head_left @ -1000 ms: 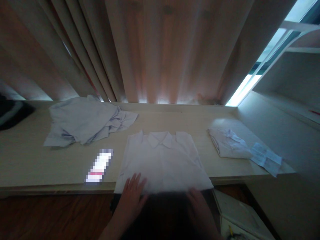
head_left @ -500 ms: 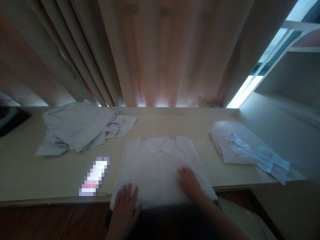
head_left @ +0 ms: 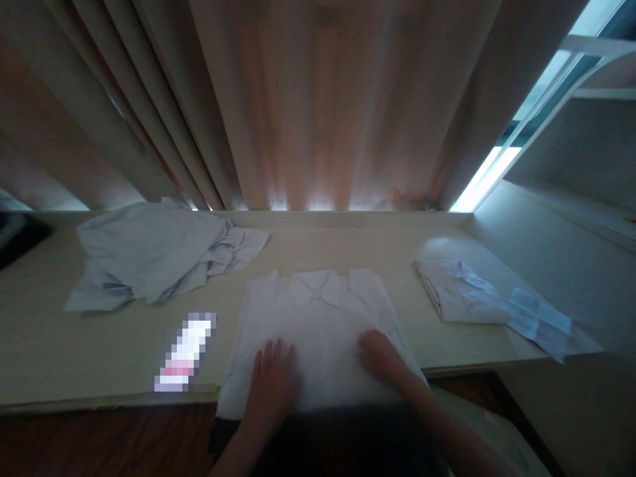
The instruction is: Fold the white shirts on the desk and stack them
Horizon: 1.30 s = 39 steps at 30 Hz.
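Observation:
A white collared shirt (head_left: 322, 331) lies front up, its sides folded in, with the collar toward the far side. Its lower part hangs over the table's near edge toward my body. My left hand (head_left: 275, 381) rests on the shirt's lower left with fingers stretched out, somewhat blurred. On the right half of the shirt is my right hand (head_left: 380, 358), its fingers curled in against the cloth. The fingertips of that hand are hidden, so whether any cloth is between them does not show.
A crumpled white garment (head_left: 149, 252) lies at the back left of the table (head_left: 338, 242). A pixelated oblong item (head_left: 186, 351) is nearer. At right lie a folded white garment (head_left: 462, 295) and a clear packet (head_left: 539, 321). Curtains (head_left: 308, 112) hang behind; a side panel (head_left: 541, 258) stands right.
My left hand has moved right and a little farther in over the shirt. My right hand has shifted slightly right, with its fingers more curled. The shirt keeps its shape.

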Each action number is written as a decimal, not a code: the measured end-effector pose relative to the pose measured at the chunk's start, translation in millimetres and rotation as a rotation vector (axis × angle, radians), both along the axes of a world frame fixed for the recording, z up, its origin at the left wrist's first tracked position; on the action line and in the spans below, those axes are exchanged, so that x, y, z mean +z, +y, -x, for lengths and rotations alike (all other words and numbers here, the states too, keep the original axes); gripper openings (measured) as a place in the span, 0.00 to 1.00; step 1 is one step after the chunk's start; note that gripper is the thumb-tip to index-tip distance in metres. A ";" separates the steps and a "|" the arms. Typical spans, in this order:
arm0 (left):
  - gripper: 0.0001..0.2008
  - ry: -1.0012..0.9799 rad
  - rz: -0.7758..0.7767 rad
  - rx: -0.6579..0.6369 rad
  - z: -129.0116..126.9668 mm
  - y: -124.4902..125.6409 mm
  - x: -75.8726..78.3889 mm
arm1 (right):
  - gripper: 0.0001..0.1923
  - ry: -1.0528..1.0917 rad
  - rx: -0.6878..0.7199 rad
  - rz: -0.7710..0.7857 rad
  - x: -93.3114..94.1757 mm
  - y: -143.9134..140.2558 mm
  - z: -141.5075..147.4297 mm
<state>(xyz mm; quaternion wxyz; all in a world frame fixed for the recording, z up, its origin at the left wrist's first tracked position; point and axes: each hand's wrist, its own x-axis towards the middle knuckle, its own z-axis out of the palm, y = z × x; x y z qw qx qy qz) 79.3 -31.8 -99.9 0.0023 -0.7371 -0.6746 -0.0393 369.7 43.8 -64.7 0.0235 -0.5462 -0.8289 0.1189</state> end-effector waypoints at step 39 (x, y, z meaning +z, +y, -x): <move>0.31 0.148 0.032 0.164 9.5 77.5 0.4 | 0.27 -0.113 -0.155 -0.292 -53.0 50.5 -1.2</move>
